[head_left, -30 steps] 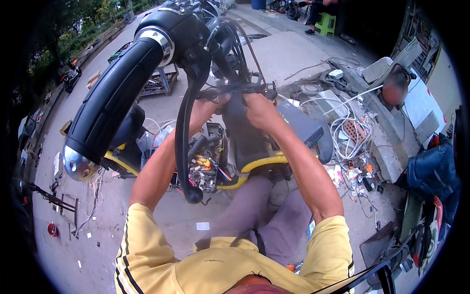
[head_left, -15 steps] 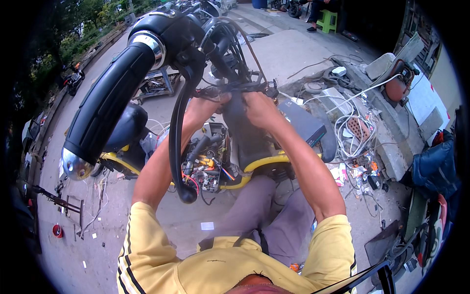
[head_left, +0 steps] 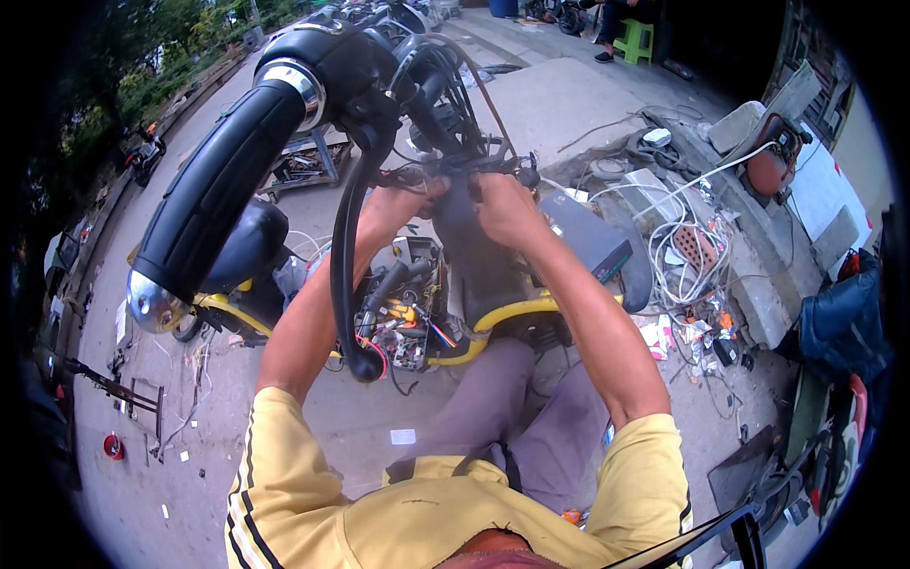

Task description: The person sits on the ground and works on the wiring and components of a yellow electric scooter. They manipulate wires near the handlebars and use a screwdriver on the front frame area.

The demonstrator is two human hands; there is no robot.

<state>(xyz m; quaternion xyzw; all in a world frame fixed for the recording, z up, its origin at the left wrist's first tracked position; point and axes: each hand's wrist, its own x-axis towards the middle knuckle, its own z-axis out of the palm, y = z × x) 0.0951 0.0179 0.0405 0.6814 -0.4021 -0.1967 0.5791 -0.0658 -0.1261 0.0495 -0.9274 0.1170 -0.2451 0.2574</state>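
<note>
An electric scooter stands in front of me, its black handlebar grip [head_left: 223, 190] with chrome end and brake lever [head_left: 349, 256] looming close at the left. Both my hands reach to its dark steering column [head_left: 460, 242], just below a bundle of black cables [head_left: 464, 163]. My left hand [head_left: 406, 207] is closed at the column's left side, fingers curled in by the wires. On the other side my right hand [head_left: 507, 207] is closed too, its fingertips against the column's upper edge. What either hand grips is hidden. Below my left wrist lies an opened compartment [head_left: 408, 313] full of coloured wires and connectors.
A dark flat box [head_left: 588, 237] rests on the scooter's right side. Beyond it lie coiled white cable [head_left: 687, 251], a brick [head_left: 697, 248] and litter. A metal cart [head_left: 308, 161] stands behind. Someone sits by a green stool [head_left: 633, 40] at the back.
The handlebar grip and brake lever have shifted slightly, the grip's chrome end moving a little up and right. My hands stay at the steering column with hardly any movement.
</note>
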